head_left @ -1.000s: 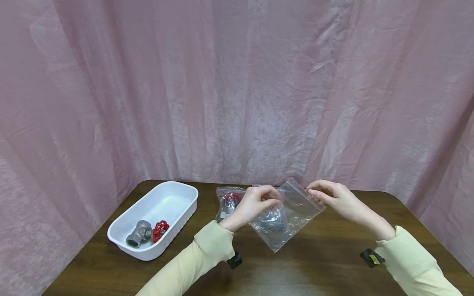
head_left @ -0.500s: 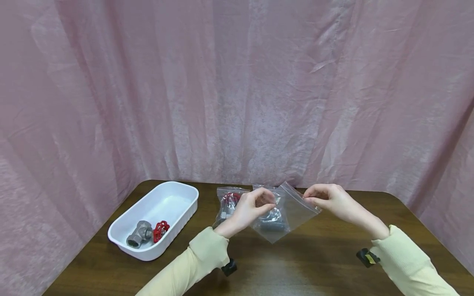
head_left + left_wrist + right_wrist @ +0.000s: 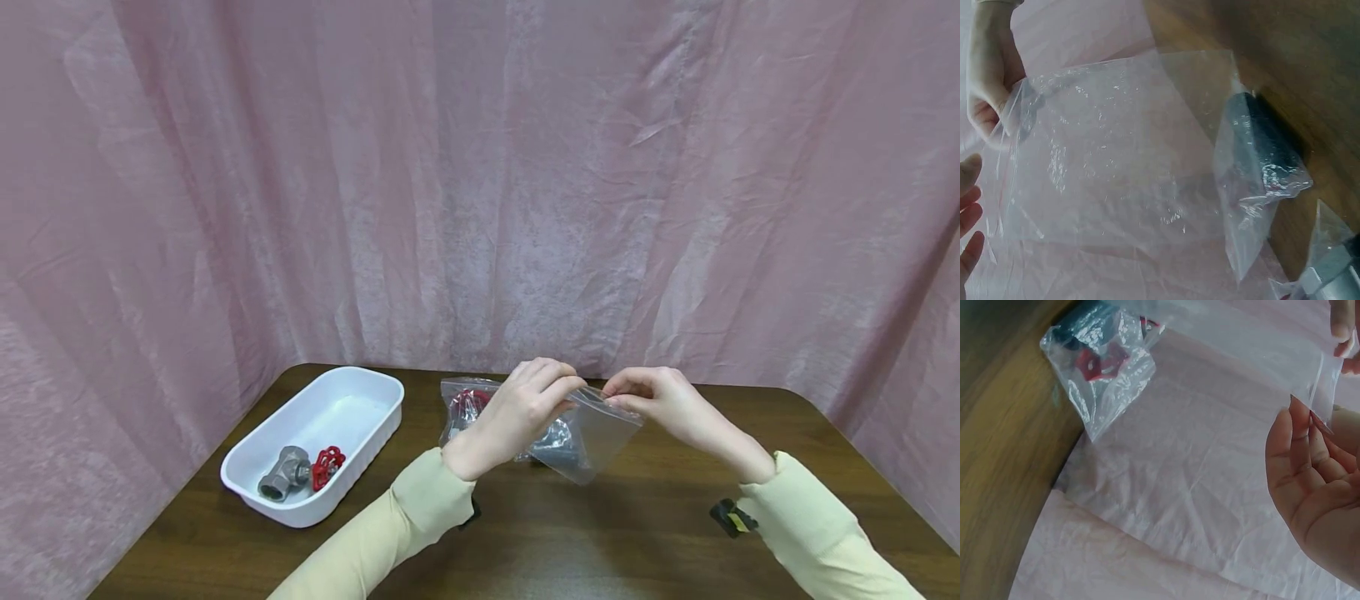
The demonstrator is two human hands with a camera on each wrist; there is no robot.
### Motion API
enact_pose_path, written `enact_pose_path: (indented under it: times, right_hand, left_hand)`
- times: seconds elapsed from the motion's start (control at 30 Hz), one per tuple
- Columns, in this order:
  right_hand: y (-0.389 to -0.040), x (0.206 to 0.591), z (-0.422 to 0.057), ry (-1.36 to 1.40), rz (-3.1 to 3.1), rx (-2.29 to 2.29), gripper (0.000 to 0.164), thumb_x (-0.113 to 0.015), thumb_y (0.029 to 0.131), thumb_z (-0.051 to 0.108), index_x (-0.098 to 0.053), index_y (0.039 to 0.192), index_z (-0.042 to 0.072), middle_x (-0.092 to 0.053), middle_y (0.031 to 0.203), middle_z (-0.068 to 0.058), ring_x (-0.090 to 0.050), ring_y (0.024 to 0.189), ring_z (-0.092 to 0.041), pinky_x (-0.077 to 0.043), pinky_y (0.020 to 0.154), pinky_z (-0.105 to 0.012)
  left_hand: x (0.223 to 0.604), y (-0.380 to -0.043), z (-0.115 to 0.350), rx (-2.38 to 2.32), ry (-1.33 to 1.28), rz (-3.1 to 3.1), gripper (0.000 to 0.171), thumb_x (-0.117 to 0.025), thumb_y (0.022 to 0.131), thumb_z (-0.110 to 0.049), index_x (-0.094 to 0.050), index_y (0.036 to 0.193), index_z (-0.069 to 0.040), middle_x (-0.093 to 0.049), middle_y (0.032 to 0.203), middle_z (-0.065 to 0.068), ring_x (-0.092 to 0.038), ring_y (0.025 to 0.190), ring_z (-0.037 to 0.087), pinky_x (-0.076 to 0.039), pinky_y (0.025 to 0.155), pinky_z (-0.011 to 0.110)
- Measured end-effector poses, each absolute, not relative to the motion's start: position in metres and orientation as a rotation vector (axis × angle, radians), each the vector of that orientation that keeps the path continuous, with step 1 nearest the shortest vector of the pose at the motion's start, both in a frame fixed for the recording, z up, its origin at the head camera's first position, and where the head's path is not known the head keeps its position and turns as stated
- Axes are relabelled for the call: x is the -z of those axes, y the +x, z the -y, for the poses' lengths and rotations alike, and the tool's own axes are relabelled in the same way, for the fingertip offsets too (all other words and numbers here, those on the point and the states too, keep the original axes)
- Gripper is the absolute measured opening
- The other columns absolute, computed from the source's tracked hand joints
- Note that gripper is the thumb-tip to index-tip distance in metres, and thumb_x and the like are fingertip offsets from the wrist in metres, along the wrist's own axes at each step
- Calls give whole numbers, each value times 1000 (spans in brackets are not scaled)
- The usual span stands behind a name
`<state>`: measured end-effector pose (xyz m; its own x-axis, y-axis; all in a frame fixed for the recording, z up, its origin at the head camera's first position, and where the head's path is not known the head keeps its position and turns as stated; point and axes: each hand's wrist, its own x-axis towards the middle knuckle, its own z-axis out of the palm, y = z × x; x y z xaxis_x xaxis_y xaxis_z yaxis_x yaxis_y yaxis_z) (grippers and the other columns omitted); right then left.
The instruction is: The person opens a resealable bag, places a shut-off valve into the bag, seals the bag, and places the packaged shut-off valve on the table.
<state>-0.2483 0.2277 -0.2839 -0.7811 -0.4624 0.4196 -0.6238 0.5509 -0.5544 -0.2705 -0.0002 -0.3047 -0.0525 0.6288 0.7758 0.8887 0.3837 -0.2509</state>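
Note:
A clear zip bag (image 3: 611,437), flat with nothing seen inside, hangs above the table. My right hand (image 3: 667,408) pinches it by the right corner of its zip edge, also seen in the right wrist view. My left hand (image 3: 517,412) is at the other end of that edge. In the left wrist view its fingers (image 3: 971,215) are spread beside the zip strip; whether they touch it I cannot tell. Behind the hands lie two bagged valves: one bag (image 3: 467,408) shows a red handwheel, the other bag (image 3: 558,446) is partly covered by the held bag.
At the left stands a white plastic tray (image 3: 360,408). In it lies a grey metal valve (image 3: 285,473) with a red handwheel (image 3: 327,467). The dark wooden table (image 3: 600,542) ends at a pink curtain (image 3: 465,208).
My right hand has drifted slightly left with the zip bag. The left hand first drew back a little, then came right and up to the bag's zip edge. The tray stays put.

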Motion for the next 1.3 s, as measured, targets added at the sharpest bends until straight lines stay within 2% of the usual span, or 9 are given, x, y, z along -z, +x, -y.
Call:
enact_pose_path:
  times: [0.33, 0.43, 0.6, 0.77, 0.83, 0.93, 1.1, 1.2, 1.3]
  right_hand:
    - [-247, 284, -221, 882, 2569, -1037, 7, -70, 79, 7, -67, 83, 11, -62, 75, 9, -55, 65, -9, -43, 55, -24]
    - [-247, 284, -218, 842, 2550, -941, 6, -70, 79, 7, -67, 81, 12, -61, 73, 10, -55, 65, -8, -43, 56, -24]
    - [-246, 282, -215, 705, 2523, -833, 4, -69, 79, 5, -69, 79, 8, -61, 70, 8, -52, 60, -8, -42, 53, -25]
    - [-247, 284, -202, 626, 2426, -691, 9, -68, 75, -5, -67, 74, 3, -59, 68, 1, -49, 53, -10, -40, 48, -26]
    - [-248, 286, -197, 630, 2403, -614, 8, -69, 74, -5, -67, 73, 3, -58, 69, -1, -49, 54, -11, -40, 48, -27]
    - [-248, 288, -193, 643, 2399, -554, 8, -70, 75, -1, -67, 75, 5, -57, 71, 0, -50, 56, -12, -40, 49, -28]
    - [-248, 290, -194, 684, 2442, -698, 5, -70, 75, 0, -68, 76, 4, -52, 67, 3, -47, 46, -7, -41, 42, -23]
    - [-250, 291, -196, 751, 2457, -775, 4, -69, 76, -1, -68, 76, 3, -49, 63, 3, -44, 42, -6, -40, 40, -23]
    - [-252, 292, -196, 796, 2469, -804, 5, -68, 78, 0, -69, 77, 5, -48, 61, 4, -44, 42, -5, -39, 40, -23]
  left_hand:
    - [305, -271, -1, 221, -1335, 1748, 8, -69, 78, -10, -63, 82, -13, -53, 84, -5, -49, 80, 11, -36, 79, 27]
    - [307, -270, 0, 180, -1341, 1756, 9, -68, 79, -10, -61, 78, -15, -53, 83, -6, -49, 78, 10, -36, 80, 29]
    - [310, -264, 2, 149, -1398, 1763, 14, -68, 78, -6, -59, 79, -16, -51, 77, -9, -47, 74, 6, -34, 79, 28]
    - [311, -253, 1, 114, -1558, 1707, 7, -65, 81, -12, -62, 82, -18, -55, 79, -11, -47, 75, 4, -34, 79, 24]
    - [312, -249, -1, 78, -1600, 1680, 3, -62, 83, -15, -63, 83, -18, -56, 79, -11, -46, 73, 5, -35, 77, 24]
    - [312, -246, -3, 55, -1612, 1663, 5, -59, 85, -15, -63, 85, -18, -56, 80, -11, -46, 73, 6, -35, 75, 23]
    - [311, -251, 0, 128, -1606, 1711, 12, -63, 84, -10, -66, 92, -18, -58, 87, -12, -49, 84, 4, -34, 80, 22]
    - [311, -258, 3, 200, -1579, 1755, 13, -67, 81, -18, -67, 94, -18, -60, 90, -13, -51, 89, 3, -33, 83, 23]
    - [313, -265, 7, 276, -1557, 1785, 12, -67, 80, -27, -67, 88, -18, -59, 86, -12, -52, 86, 3, -34, 83, 22]
